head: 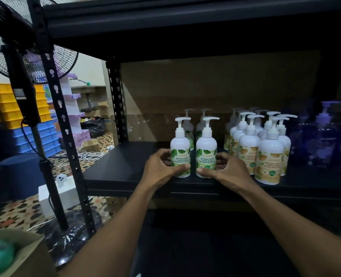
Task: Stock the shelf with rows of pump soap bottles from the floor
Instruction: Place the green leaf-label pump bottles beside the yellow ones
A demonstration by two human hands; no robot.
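Note:
Two white pump bottles with green leaf labels stand side by side near the front edge of the black shelf (115, 168). My left hand (159, 169) is wrapped around the left green-label bottle (180, 148). My right hand (228, 170) grips the right green-label bottle (206, 149). Both bottles are upright and rest on the shelf. Behind them stand two more green-label bottles (188, 124), partly hidden. To the right is a block of several white bottles with yellow fruit labels (268, 154).
Dark purple pump bottles (323, 136) fill the shelf's right end. The shelf's black upright post (65, 124) and a standing fan (26, 56) are at left. A cardboard box (26, 254) sits on the tiled floor at lower left. Yellow and blue crates (32, 116) are stacked beyond.

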